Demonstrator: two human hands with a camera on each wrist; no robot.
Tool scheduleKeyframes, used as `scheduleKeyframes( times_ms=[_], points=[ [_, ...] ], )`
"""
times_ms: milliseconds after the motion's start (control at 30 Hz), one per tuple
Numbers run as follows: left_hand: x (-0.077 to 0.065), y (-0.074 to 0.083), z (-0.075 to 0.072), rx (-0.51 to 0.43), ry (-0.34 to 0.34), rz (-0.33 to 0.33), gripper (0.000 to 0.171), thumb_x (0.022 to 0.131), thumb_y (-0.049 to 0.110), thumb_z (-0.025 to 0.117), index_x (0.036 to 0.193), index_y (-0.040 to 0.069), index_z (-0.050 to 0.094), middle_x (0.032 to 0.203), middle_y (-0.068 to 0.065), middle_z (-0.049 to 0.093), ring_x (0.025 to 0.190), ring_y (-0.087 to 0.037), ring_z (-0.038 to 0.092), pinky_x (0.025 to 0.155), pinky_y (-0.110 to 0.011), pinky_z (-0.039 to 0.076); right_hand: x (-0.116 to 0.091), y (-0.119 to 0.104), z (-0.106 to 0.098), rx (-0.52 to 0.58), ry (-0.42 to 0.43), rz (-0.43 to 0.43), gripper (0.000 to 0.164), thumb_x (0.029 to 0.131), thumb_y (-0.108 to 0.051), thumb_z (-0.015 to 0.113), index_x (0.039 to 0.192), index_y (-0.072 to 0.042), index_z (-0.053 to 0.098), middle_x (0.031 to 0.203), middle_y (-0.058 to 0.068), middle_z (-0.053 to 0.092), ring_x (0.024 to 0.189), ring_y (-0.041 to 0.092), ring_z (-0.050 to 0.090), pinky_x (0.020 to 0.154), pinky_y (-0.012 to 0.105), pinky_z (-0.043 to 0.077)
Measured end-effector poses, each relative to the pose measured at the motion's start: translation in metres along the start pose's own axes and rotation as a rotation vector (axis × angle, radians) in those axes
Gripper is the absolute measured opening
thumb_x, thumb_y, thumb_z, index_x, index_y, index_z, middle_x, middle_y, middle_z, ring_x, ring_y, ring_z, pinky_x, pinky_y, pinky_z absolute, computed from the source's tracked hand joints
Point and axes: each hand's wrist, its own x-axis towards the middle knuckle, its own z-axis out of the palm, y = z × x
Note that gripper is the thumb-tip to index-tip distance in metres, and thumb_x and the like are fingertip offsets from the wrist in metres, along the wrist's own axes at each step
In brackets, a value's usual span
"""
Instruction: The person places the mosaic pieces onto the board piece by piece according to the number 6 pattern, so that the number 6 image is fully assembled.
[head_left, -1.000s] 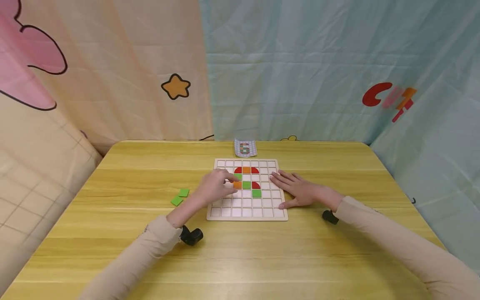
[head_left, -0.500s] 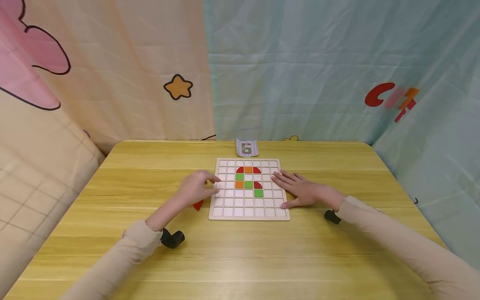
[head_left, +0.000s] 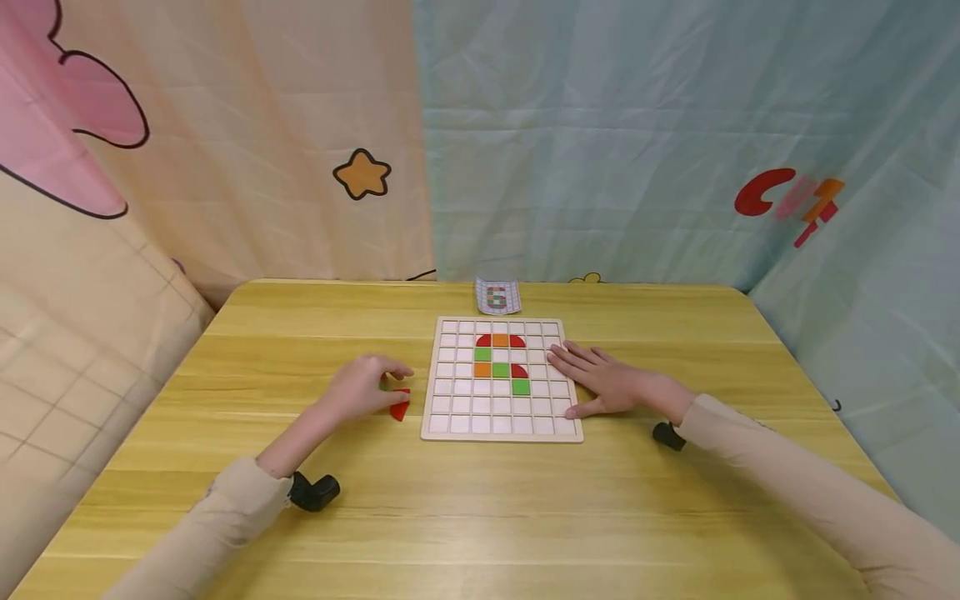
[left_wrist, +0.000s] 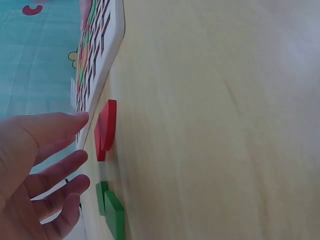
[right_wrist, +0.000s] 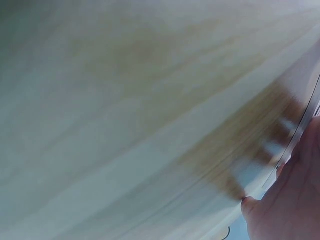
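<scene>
My left hand [head_left: 363, 387] hovers just left of the board, thumb and fingers apart with nothing pinched between them. Close to its fingertips are red curved-edged pieces [left_wrist: 111, 125], one overlapping another on the table. Two green square tiles [left_wrist: 115, 215] lie beyond them in the left wrist view; the hand mostly hides them from the head view. The white gridded board [head_left: 450, 425] carries several red, orange and green tiles [head_left: 501, 370] set in its cells. My right hand [head_left: 607, 383] rests flat, fingers spread, on the board's right edge.
A small pattern card [head_left: 498, 297] showing a coloured figure on a grid lies behind the board. The wooden table [head_left: 480, 517] reaches back to a printed curtain [head_left: 622, 167].
My left hand has moved left and back off the board to the loose red pieces, which have come into view. The right hand stays resting on the board.
</scene>
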Motion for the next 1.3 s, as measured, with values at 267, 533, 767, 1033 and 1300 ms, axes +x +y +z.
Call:
scheduleKeyframes(
  times_ms=[267,533,767,1033,1300],
  points=[
    [-0.006,-0.006,0.001,0.004,-0.029,-0.044,0.026,0.081,0.015,0.074,0.106,0.008,0.074,0.097,-0.004,0.073,0.082,-0.015,0.062,0.067,-0.029,0.047,-0.001,-0.003,-0.002,0.010,0.002,0.002,0.095,0.089,-0.063,0.050,0.156,-0.012,0.003,0.163,0.009,-0.001,0.149,0.035,-0.003,0.115,0.062,0.006],
    [-0.003,-0.008,0.006,0.012,-0.007,-0.068,0.022,0.082,0.020,0.075,0.103,0.012,0.075,0.086,0.001,0.072,0.075,-0.011,0.061,0.063,-0.027,0.045,0.000,-0.002,-0.001,0.005,0.001,-0.004,0.095,0.089,-0.063,0.049,0.156,-0.012,0.003,0.163,0.010,-0.001,0.149,0.035,-0.004,0.115,0.062,0.005],
    [-0.001,-0.006,0.012,0.038,0.028,-0.090,0.023,0.085,0.031,0.072,0.100,0.013,0.076,0.080,0.004,0.071,0.066,-0.007,0.058,0.055,-0.025,0.041,0.000,-0.003,-0.001,0.004,0.005,-0.001,0.095,0.089,-0.062,0.050,0.156,-0.012,0.004,0.163,0.010,-0.001,0.149,0.035,-0.003,0.115,0.062,0.005],
    [-0.006,-0.007,0.010,0.010,0.000,-0.073,0.025,0.083,0.027,0.073,0.101,0.010,0.075,0.080,0.004,0.071,0.062,-0.005,0.053,0.053,-0.023,0.038,-0.002,-0.002,0.000,0.008,-0.002,0.010,0.096,0.089,-0.064,0.049,0.156,-0.014,0.002,0.163,0.008,-0.002,0.150,0.034,-0.004,0.115,0.062,0.006],
    [-0.003,0.000,0.011,0.018,0.013,-0.138,0.026,0.080,0.028,0.075,0.100,0.011,0.076,0.079,0.003,0.071,0.061,-0.006,0.055,0.052,-0.024,0.039,-0.001,-0.002,-0.001,0.013,0.000,0.009,0.096,0.089,-0.064,0.049,0.156,-0.015,0.002,0.163,0.006,-0.002,0.150,0.032,-0.004,0.116,0.060,0.006]
  ],
)
